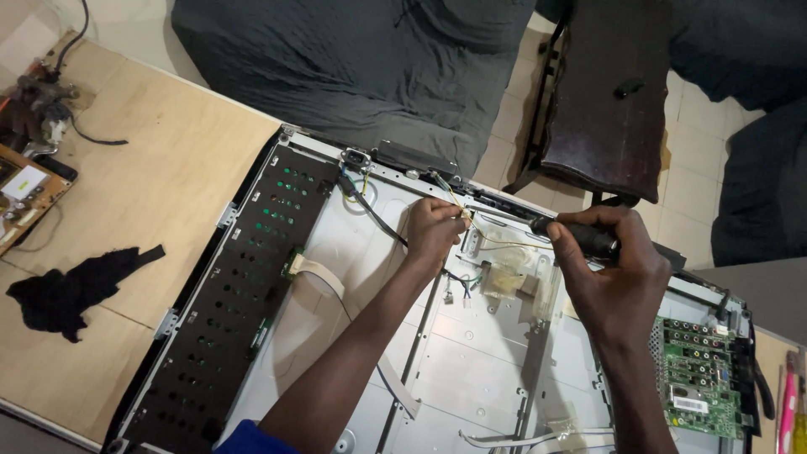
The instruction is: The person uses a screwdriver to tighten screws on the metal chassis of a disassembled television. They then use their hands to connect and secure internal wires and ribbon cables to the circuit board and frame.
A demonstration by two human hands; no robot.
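Two hands over the opened flat-panel chassis (471, 353). The left hand (433, 227) pinches a thin yellowish wire (492, 244) near the chassis's far edge, fingertips tight on it. The right hand (609, 277) is wrapped around a black tool handle (580, 238). That wire looks light, floppy and easy to snap, so grip it close to its end. I count one green circuit board (698, 378) at the right edge and one black cloth (71, 290) on the wooden table (168, 168).
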